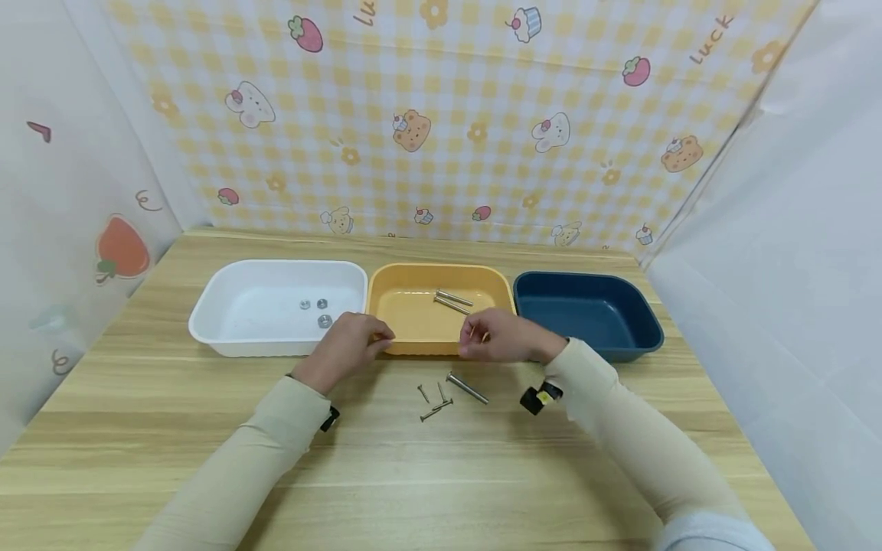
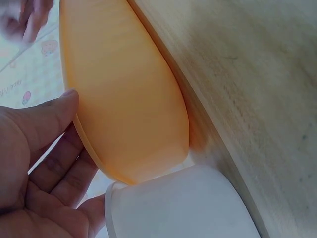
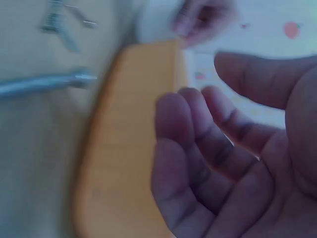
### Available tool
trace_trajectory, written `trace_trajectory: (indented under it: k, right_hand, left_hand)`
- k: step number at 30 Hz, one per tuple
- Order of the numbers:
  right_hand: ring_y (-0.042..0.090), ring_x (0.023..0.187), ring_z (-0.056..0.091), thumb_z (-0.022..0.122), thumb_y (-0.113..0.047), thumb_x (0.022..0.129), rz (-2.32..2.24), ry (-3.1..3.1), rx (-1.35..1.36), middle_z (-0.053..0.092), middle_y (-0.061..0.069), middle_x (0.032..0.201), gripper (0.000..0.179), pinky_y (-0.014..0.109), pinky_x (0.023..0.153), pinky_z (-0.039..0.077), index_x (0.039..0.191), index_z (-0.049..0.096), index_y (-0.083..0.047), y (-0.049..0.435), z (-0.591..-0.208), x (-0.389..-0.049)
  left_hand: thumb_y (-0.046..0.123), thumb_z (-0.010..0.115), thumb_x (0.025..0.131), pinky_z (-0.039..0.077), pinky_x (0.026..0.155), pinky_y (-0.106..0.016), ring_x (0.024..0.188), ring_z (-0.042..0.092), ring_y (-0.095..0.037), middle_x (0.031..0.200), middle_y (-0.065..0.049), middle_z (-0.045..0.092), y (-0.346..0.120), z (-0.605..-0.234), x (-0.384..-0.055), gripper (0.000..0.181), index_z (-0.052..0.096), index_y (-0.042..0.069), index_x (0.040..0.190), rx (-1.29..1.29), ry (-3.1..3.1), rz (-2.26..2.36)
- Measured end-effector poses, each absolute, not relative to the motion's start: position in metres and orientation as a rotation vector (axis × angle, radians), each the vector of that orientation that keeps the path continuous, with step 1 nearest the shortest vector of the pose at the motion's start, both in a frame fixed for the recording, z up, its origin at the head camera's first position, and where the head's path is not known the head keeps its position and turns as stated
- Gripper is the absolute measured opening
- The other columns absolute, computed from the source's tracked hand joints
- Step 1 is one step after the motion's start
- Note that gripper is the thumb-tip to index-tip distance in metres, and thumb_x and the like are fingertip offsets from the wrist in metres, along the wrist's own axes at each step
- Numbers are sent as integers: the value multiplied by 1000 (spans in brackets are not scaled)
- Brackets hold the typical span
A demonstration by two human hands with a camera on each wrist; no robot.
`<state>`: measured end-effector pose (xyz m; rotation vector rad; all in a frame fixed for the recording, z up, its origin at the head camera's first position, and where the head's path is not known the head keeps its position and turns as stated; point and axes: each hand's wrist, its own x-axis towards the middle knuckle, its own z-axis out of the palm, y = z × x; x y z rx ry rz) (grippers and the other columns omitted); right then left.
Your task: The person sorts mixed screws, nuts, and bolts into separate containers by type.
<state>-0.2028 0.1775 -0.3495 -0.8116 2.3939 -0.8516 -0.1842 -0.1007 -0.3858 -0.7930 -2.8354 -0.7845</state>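
Note:
My left hand [image 1: 347, 344] is at the near left corner of the yellow tray [image 1: 427, 348]. In the left wrist view its thumb [image 2: 67, 106] lies on the outer side of the rim, with the fingers behind it, gripping the edge. Over the tray's near right rim is my right hand [image 1: 501, 335], its fingers [image 3: 173, 119] loosely curled and the thumb apart from them, holding nothing. Inside the yellow tray lie two long bolts [image 1: 455, 298]. A thicker bolt [image 1: 468, 389] lies on the table in front, beside several small screws [image 1: 437, 410].
To the left, touching the yellow tray, stands a white tray [image 1: 234, 348] with three nuts [image 1: 324, 321] in it. A dark blue tray [image 1: 589, 314] stands at the right. Behind the wooden table [image 1: 413, 490] hangs a checked cloth [image 1: 455, 184]; pale sheets flank both sides.

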Motion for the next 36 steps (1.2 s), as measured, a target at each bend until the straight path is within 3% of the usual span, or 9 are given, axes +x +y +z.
trace_trajectory:
  k: [4,14,19,28,36]
  right_hand:
    - [8,75,56,71,-16,90,-692,2424,-895,60,-6,81,8,25,69,49,92,63,-12,182,-373,-189]
    - [7,65,51,78,-18,84,-604,2527,-818,55,-5,70,21,23,60,45,86,59,-11,177,-402,-178]
    - [6,62,50,77,-13,84,-541,2548,-817,55,-7,69,17,22,58,43,83,60,-13,176,-407,-179]
    - [8,66,50,63,-7,92,-563,2400,-906,57,-6,74,8,24,60,44,86,62,-12,176,-388,-183]
    - [26,73,64,50,-4,100,-725,2234,-967,64,14,88,11,27,61,50,100,59,1,175,-350,-199]
  left_hand:
    - [5,74,85,54,78,-38,82,67,-22,88,-6,73,-100,-386,-185,5,76,4,90,-795,-2827,-778]
    - [6,74,86,54,80,-39,84,68,-23,89,-6,73,-100,-385,-185,6,76,5,91,-782,-2833,-785]
    - [6,74,85,54,79,-39,83,67,-22,88,-6,73,-99,-385,-184,6,76,5,90,-786,-2831,-792]
    - [6,74,85,54,79,-38,83,67,-22,88,-6,73,-99,-386,-184,6,76,4,91,-797,-2838,-784]
    - [6,74,85,54,79,-39,83,67,-23,88,-6,73,-99,-385,-184,7,76,3,92,-797,-2835,-784]
